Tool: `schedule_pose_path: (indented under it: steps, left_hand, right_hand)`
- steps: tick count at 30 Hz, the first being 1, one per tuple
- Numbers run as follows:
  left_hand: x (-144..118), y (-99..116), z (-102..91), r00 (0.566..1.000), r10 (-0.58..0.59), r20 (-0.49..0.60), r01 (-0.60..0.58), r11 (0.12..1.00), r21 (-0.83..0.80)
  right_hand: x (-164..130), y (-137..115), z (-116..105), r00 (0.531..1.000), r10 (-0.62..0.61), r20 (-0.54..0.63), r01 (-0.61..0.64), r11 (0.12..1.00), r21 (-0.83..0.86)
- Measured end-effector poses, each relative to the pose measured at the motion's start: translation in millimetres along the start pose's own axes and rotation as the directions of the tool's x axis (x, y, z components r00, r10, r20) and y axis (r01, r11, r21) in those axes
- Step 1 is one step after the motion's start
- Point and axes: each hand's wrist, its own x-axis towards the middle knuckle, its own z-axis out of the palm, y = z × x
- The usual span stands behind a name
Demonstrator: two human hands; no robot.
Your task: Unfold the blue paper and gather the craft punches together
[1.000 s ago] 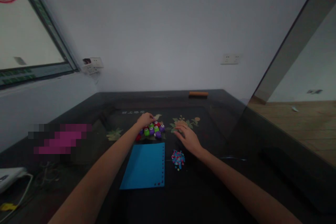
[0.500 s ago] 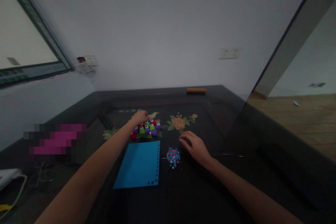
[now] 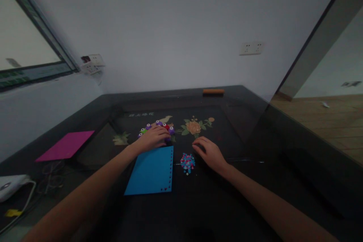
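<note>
Dark table (image 3: 255, 128), left hand (image 3: 153, 138) cupped over punches (image 3: 157, 125) (partly hidden), right hand (image 3: 210, 153) flat

Two hands are on the table: the left hand (image 3: 153, 138) lies over a cluster of small punches (image 3: 159, 125), and the right hand (image 3: 210, 153) rests flat. About six punches show around the left hand, purple, green and red; any under the palm cannot be counted. There are two sheets of paper, one blue sheet (image 3: 151, 171) and one pink sheet (image 3: 65, 146). One pile of tiny paper bits (image 3: 187, 162) lies beside the blue sheet, too many and too small to count. One orange bar (image 3: 213, 91) lies at the far edge.
</note>
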Motion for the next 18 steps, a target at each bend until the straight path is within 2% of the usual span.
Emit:
schedule_pose_path:
  steps: [6, 11, 15, 18]
  left_hand:
    - [6, -5, 13.0, 0.997, 0.074, 0.020, -0.075, 0.997, 0.008]
    - [12, 0, 20.4, 0.998, 0.063, -0.020, -0.063, 0.998, 0.005]
    - [9, 1, 18.9, 0.988, -0.052, -0.143, 0.055, 0.998, 0.015]
    - [-2, -10, 13.2, 0.937, -0.219, -0.271, 0.234, 0.972, 0.025]
  right_hand:
    - [0, -1, -1, 1.000, -0.007, -0.010, 0.007, 1.000, -0.003]
    - [1, 2, -2, 1.000, -0.002, -0.004, 0.002, 1.000, -0.022]
    - [-1, 3, -2, 1.000, -0.002, 0.003, 0.002, 1.000, -0.022]
    - [1, 4, -2, 1.000, 0.002, -0.014, -0.002, 1.000, 0.009]
